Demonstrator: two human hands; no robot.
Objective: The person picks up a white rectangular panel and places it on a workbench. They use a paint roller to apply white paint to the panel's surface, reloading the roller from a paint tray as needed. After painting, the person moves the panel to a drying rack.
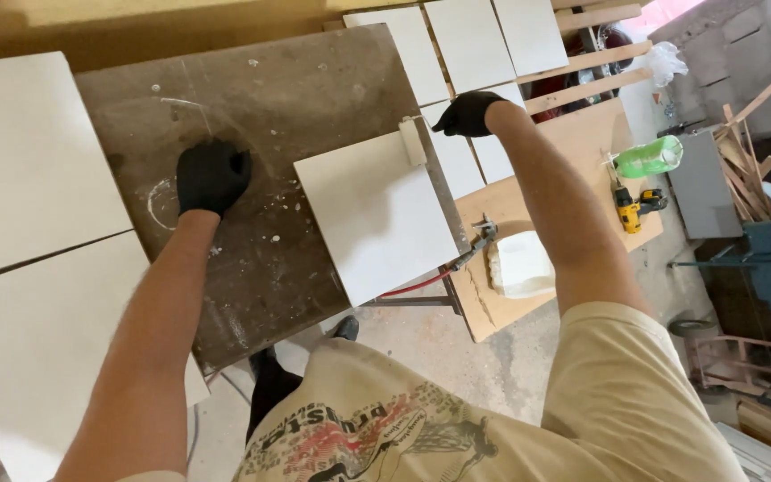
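Black gloves cover both hands, so fingertips are hard to read. The left hand (212,176) presses down on the dark, paint-spattered worktop (269,107), fingers curled under in a loose fist, holding nothing. The right hand (468,113) reaches to the far side and is clenched around the thin handle of a small paint roller (413,141); the handle itself is mostly hidden by the glove. The roller's pale cylinder rests on the far right corner of a flat, smooth white square panel (375,212), which lies tilted on the right part of the worktop and overhangs its near right edge.

More white panels (33,152) lie to the left, cut off by the frame, and others (470,40) rest on wooden slats at the far side. Right of the worktop stands a raw plywood board (573,134) carrying a white paint tray (521,265), a yellow-and-black cordless drill (634,207) and a green plastic bag (649,158). A red hose with a metal fitting (457,266) passes under the panel's edge. Scrap wood (747,161) at far right is jumbled and indistinct.
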